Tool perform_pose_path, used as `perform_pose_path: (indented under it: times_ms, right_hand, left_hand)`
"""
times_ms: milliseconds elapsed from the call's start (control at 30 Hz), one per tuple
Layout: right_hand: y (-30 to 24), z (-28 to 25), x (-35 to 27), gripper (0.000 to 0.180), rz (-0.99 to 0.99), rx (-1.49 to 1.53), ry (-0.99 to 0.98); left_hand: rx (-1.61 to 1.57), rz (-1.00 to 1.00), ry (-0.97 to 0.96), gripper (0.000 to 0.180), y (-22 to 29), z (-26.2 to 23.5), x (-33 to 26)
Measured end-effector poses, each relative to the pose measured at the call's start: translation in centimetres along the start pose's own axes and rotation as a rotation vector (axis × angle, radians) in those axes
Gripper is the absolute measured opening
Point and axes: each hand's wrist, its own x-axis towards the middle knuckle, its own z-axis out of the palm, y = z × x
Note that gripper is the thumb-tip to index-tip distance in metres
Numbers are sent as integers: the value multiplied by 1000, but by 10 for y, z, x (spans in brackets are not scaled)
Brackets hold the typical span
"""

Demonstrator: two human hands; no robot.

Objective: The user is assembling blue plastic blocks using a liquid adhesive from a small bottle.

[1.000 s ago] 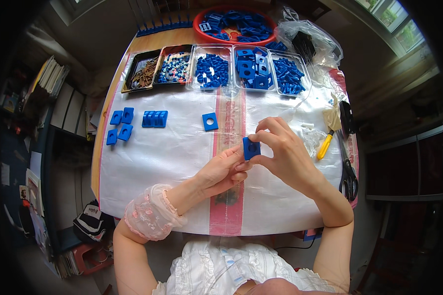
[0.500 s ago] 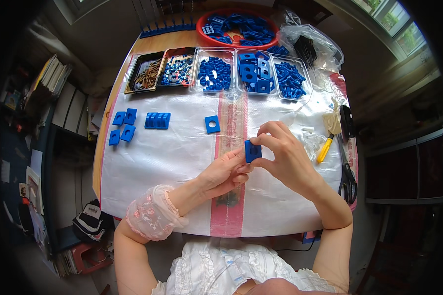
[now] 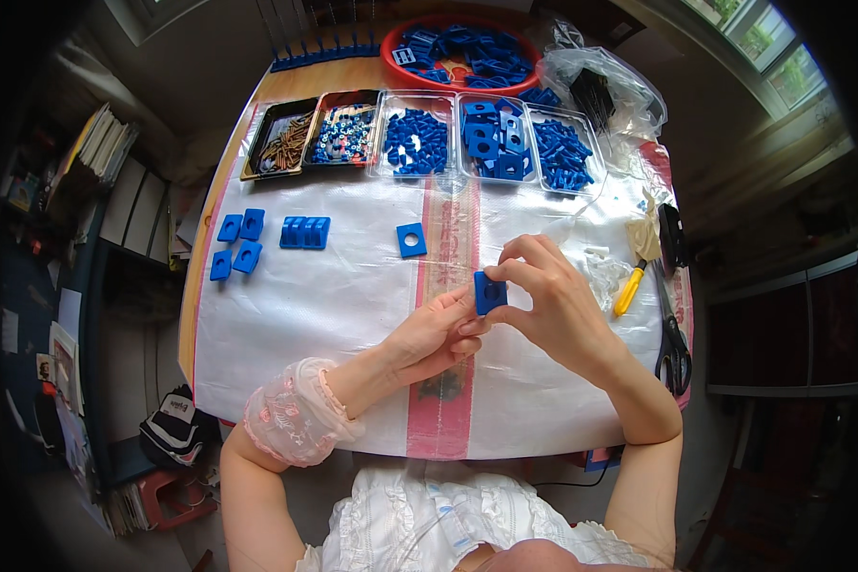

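Both hands meet over the middle of the table at a blue square plastic piece with a round hole [image 3: 489,294]. My right hand [image 3: 553,303] grips its top and bottom edges between thumb and fingers. From the left, my left hand [image 3: 436,334] closes on the piece's left edge, its fingertips partly behind it. A flat blue square plate with a round hole [image 3: 411,240] lies on the cover beyond my hands. Farther left are a tight row of blue pieces [image 3: 305,234] and several separate blue holed pieces [image 3: 247,257].
Along the back stand trays of brass-coloured screws [image 3: 289,145], small nuts [image 3: 343,135], and blue parts [image 3: 417,143]. Behind them is a red basin of blue parts [image 3: 459,57]. At right lie a yellow-handled tool [image 3: 629,290], black scissors [image 3: 675,357] and a clear plastic bag [image 3: 629,91].
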Motion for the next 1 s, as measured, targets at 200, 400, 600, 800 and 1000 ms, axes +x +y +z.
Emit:
perform_pose_path:
  times_ms: [200, 400, 600, 800, 1000]
  right_hand:
    - [0, 0, 0, 29, 11, 1, -23]
    - [1, 2, -1, 28, 9, 11, -15]
    - [1, 1, 0, 29, 16, 11, -25]
    - [2, 2, -1, 30, 17, 17, -21]
    - [2, 2, 0, 30, 6, 23, -17]
  left_hand:
    - [-7, -1, -6, 16, -1, -1, 0]
    - [-9, 2, -9, 17, 0, 0, 0]
    - [-6, 1, 1, 17, 1, 0, 0]
    - [-12, 1, 1, 16, 0, 0, -1]
    - [2, 2, 12, 17, 2, 3, -1]
